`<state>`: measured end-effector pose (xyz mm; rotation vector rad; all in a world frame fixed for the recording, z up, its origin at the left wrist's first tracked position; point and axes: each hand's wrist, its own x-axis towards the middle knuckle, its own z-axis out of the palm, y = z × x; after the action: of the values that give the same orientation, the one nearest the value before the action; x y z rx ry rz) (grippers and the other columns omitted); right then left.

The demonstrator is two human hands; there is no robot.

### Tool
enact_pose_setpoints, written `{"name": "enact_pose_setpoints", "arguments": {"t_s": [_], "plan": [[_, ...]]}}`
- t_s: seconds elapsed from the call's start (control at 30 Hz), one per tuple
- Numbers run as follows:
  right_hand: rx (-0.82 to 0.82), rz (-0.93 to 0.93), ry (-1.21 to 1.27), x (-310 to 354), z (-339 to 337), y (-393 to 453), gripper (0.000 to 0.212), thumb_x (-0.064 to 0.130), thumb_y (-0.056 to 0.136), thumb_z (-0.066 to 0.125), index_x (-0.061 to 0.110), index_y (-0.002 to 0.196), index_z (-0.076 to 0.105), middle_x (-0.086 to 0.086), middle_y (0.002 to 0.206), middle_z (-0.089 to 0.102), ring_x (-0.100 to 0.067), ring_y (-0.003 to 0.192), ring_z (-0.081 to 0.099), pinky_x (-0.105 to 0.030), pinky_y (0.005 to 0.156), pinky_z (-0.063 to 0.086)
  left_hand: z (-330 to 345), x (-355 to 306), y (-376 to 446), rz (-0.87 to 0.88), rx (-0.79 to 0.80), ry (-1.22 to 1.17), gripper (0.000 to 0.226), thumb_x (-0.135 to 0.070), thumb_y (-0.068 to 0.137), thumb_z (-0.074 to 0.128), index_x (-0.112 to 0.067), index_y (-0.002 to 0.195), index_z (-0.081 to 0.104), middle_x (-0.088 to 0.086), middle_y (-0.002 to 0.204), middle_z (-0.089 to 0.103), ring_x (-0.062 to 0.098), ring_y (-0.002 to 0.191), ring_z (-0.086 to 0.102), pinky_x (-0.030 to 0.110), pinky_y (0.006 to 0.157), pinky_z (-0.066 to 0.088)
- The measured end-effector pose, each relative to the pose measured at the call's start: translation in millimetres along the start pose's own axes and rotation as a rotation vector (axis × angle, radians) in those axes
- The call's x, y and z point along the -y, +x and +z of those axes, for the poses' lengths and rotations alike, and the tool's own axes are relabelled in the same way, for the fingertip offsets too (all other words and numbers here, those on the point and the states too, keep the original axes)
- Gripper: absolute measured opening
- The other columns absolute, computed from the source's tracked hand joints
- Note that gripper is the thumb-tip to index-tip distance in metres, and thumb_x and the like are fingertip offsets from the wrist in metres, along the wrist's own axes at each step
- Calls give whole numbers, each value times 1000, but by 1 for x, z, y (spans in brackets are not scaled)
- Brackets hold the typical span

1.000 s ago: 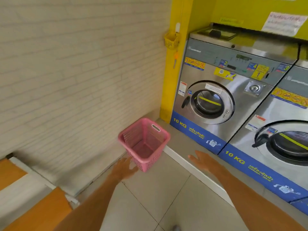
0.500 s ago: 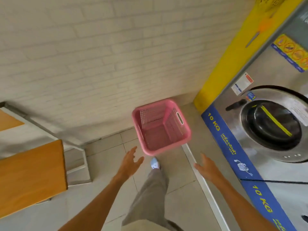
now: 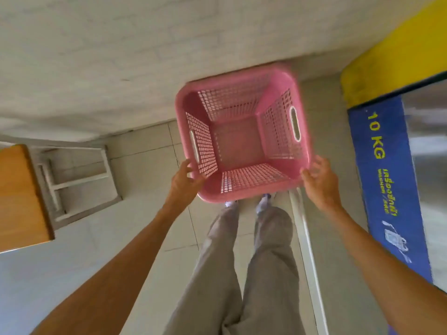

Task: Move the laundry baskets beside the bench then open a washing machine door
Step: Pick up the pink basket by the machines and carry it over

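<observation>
An empty pink laundry basket [image 3: 242,141] with mesh walls and two handle slots stands on the floor by the white brick wall, right in front of me. My left hand [image 3: 186,182] holds its near left corner, thumb up and fingers against the mesh side. At the near right corner, my right hand [image 3: 321,182] cups the rim. The wooden bench [image 3: 21,194] on a white metal frame [image 3: 79,177] is at the left. Only the blue "10 KG" base panel [image 3: 387,177] of a washing machine shows at the right; its door is out of view.
A white raised step edge [image 3: 304,233] runs along the floor before the machines. A yellow pillar [image 3: 391,59] stands in the corner. My legs in grey trousers [image 3: 242,262] are below the basket. Tiled floor [image 3: 145,213] lies between bench and basket.
I have stepped up to the basket and the view has tipped further down. Both hands, spread and apart from it before, have reached its near corners.
</observation>
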<state>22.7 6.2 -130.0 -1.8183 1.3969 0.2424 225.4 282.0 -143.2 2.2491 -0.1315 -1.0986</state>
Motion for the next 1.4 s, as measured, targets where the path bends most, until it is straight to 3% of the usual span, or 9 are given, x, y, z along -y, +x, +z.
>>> {"name": "enact_pose_setpoints", "arguments": {"t_s": [0.13, 0.2, 0.5, 0.6, 0.8, 0.97, 1.07, 1.27, 1.4], "plan": [[-24, -13, -104, -11, 21, 91, 69, 39, 93, 61, 6, 147, 35, -18, 133, 60, -31, 116, 63, -40, 93, 55, 15, 9, 64, -82, -143, 21, 64, -23, 90, 66, -10, 145, 37, 15, 131, 57, 23, 107, 62, 44, 85, 59], [-34, -6, -162, -12, 29, 125, 76, 46, 90, 58, 6, 150, 32, -17, 137, 56, -33, 124, 57, -47, 103, 49, 20, 17, 87, -155, -245, 44, 73, -30, 87, 65, -11, 148, 31, 14, 138, 47, 21, 120, 50, 40, 96, 48], [-90, -137, -158, 23, 25, 156, 39, 43, 98, 35, 13, 89, 59, -10, 83, 61, -23, 77, 53, -37, 70, 43, 11, 6, 84, -240, -373, -314, 74, -24, 93, 56, -20, 156, 16, 4, 105, 68, 14, 83, 72, 24, 64, 60], [-91, -168, -135, 57, -8, 111, 49, 49, 100, 32, 20, 61, 40, 1, 60, 45, -23, 67, 46, -37, 63, 36, -27, -11, 16, -217, -513, -370, 61, -33, 94, 52, -26, 151, 31, -1, 88, 69, 14, 65, 71, 27, 51, 60], [87, -334, -92, 156, -60, -8, 56, 51, 101, 36, 10, 66, 53, -3, 58, 52, -29, 60, 49, -37, 57, 37, -100, -27, -173, -230, -759, -551, 51, -45, 94, 56, -36, 143, 46, -22, 88, 71, 3, 64, 73, 15, 49, 55], [360, -486, -66, 241, -62, -109, 60, 58, 95, 44, 5, 74, 59, -7, 61, 63, -17, 56, 61, -31, 48, 46, -113, -3, -326, -363, -1048, -687, 48, -29, 93, 64, -23, 140, 54, -14, 128, 60, -14, 71, 66, 2, 55, 49], [533, -626, -117, 280, -40, -171, 51, 62, 91, 48, 19, 68, 61, 8, 57, 68, 0, 45, 63, -21, 39, 49, -104, 15, -410, -393, -1218, -821, 48, -26, 92, 64, -24, 139, 55, -14, 115, 67, -12, 69, 68, 6, 57, 51], [825, -775, -233, 313, 27, -313, 56, 68, 85, 52, 15, 83, 70, -3, 75, 75, -23, 63, 74, -41, 53, 62, -68, 82, -550, -439, -1510, -981, 45, -47, 83, 64, -58, 125, 55, -19, 87, 77, 10, 63, 75, 22, 54, 59], [944, -881, -258, 311, 80, -429, 50, 60, 88, 54, 15, 73, 70, 2, 60, 69, -12, 49, 68, -26, 43, 52, -58, 143, -632, -455, -1640, -1037, 42, -42, 86, 64, -62, 122, 54, -20, 81, 76, 9, 60, 74, 22, 52, 59]]}}
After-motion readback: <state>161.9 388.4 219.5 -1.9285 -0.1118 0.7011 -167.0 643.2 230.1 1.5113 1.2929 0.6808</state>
